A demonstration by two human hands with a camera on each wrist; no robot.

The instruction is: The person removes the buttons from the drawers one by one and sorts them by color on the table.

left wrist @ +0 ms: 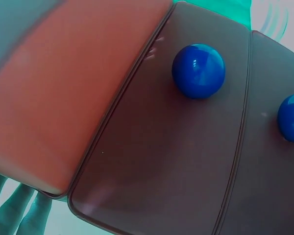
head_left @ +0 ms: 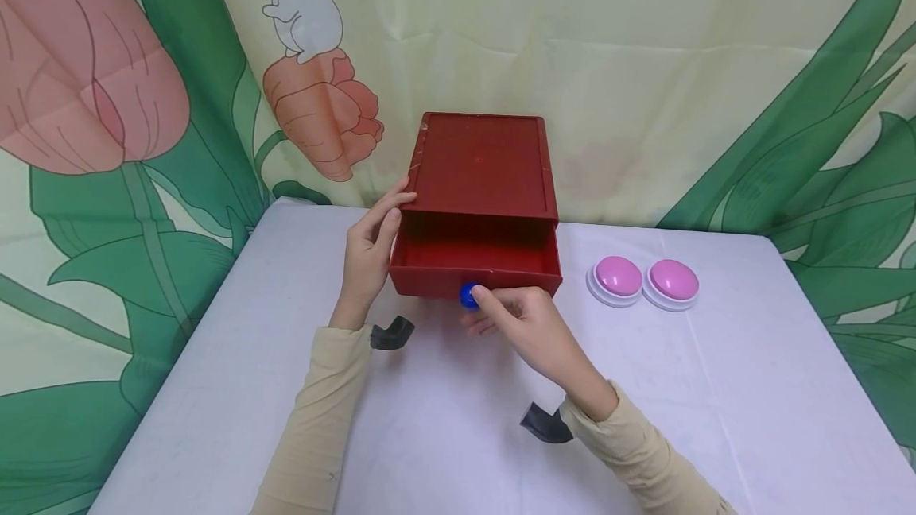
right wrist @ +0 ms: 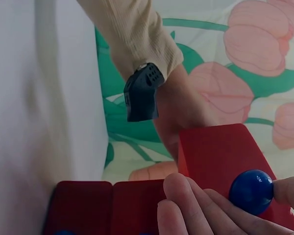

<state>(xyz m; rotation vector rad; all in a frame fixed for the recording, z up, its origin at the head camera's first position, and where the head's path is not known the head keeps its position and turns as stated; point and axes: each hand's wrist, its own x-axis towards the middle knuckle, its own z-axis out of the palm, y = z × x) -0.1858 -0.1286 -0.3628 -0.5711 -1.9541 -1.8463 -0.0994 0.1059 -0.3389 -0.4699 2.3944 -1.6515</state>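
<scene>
A red drawer cabinet [head_left: 481, 165] stands at the back of the table. Its top drawer [head_left: 429, 280] is pulled part way out, and the red inside shows. My right hand [head_left: 525, 328] pinches the round blue knob [right wrist: 251, 192] on that drawer's front between thumb and fingers. Against the cabinet's left side rests my left hand [head_left: 368, 257], fingertips at the top edge, fingers fairly straight. Below the pulled-out drawer, the left wrist view shows two closed drawers, one with a blue knob [left wrist: 198, 71] and one with another knob [left wrist: 293, 118].
Two pink push buttons with white bases, a left one [head_left: 618, 278] and a right one [head_left: 673, 281], sit right of the cabinet. A white cloth covers the table [head_left: 444, 435]. Behind it hangs a printed curtain [head_left: 644, 86] with plants and a rabbit. Both wrists carry dark cameras.
</scene>
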